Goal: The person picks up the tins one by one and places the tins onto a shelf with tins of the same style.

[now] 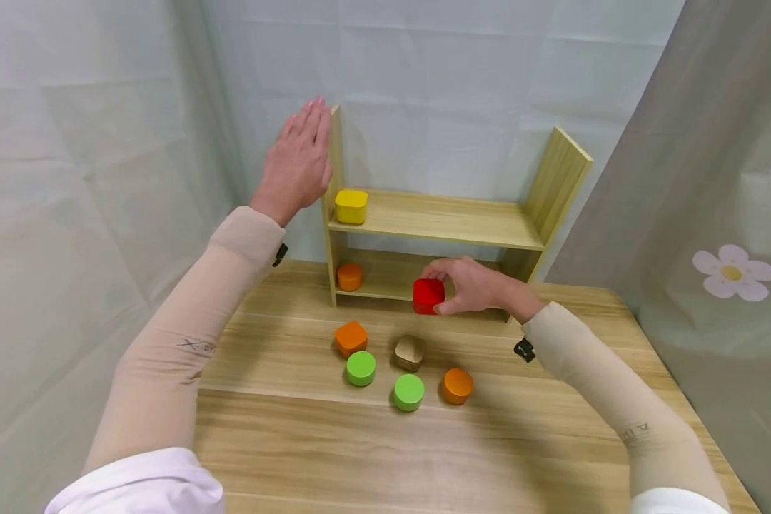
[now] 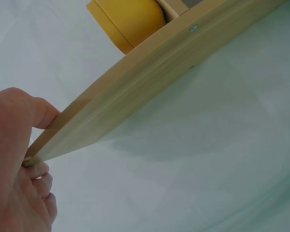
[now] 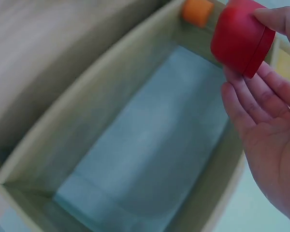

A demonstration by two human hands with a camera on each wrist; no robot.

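On the left, the left hand [image 1: 300,158] is raised with its fingers straight and flat against the outer face of the left side panel [image 1: 335,153] of a small wooden shelf [image 1: 450,221]. It grasps nothing; in the left wrist view the thumb and fingers [image 2: 37,176] rest along the panel's edge [image 2: 135,92].

Just right of that panel, a yellow box [image 1: 350,205] sits at the left end of the upper board. Below it, a small orange tin [image 1: 350,276] stands at the left end of the lower board.

On the wooden table [image 1: 334,457] in front of the shelf lie five more pieces: an orange square box [image 1: 350,338], a green round tin [image 1: 360,368] just in front of it, a tan box [image 1: 410,353] to the right, a second green round tin [image 1: 408,392] nearer the person, and an orange round tin [image 1: 456,385] beside that.

Further right, the right hand [image 1: 472,285] grasps a red box [image 1: 428,295], thumb and fingertips curled around its sides. The red box is at the front edge of the lower board, about midway along; whether it rests on the board cannot be told. In the right wrist view the red box [image 3: 241,36] is tilted in the fingers [image 3: 246,96], with the orange tin [image 3: 197,11] beyond it.

The right side panel [image 1: 555,182] stands at the far end.
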